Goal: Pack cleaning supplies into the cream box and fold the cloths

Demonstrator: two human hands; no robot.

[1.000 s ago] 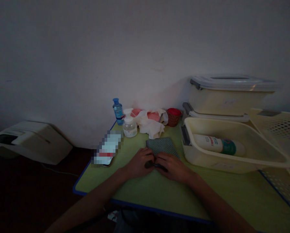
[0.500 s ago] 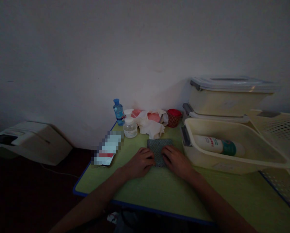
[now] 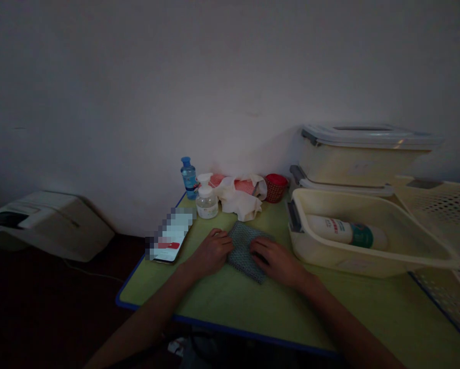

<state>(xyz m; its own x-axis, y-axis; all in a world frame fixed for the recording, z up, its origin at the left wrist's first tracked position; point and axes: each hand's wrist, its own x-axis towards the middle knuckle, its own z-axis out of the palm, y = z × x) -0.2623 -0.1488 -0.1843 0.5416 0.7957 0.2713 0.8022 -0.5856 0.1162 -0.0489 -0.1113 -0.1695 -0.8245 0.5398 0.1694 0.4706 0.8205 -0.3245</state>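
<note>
A folded grey patterned cloth [image 3: 243,248] lies turned at an angle on the green tabletop, between my two hands. My left hand [image 3: 214,251] is closed at its left edge, fingers bent and fingertips on the fabric. Over the right part of the cloth rests my right hand [image 3: 276,259], its fingers bent but apart from the thumb, touching the surface. The far right corner of the cloth is partly hidden behind that hand.
A phone [image 3: 176,238] lies at the left. Behind stand a blue bottle [image 3: 189,179], a clear pump bottle [image 3: 206,205], a white cloth [image 3: 239,200] and a red basket [image 3: 276,189]. At the right, an open cream bin [image 3: 330,256] holds a white bottle [image 3: 333,229]; a lidded box [image 3: 353,161] sits behind.
The grey cloth has turned from square to slanted, its near corner now closer to me. My left hand has shifted left, and my right hand slightly left and down.
</note>
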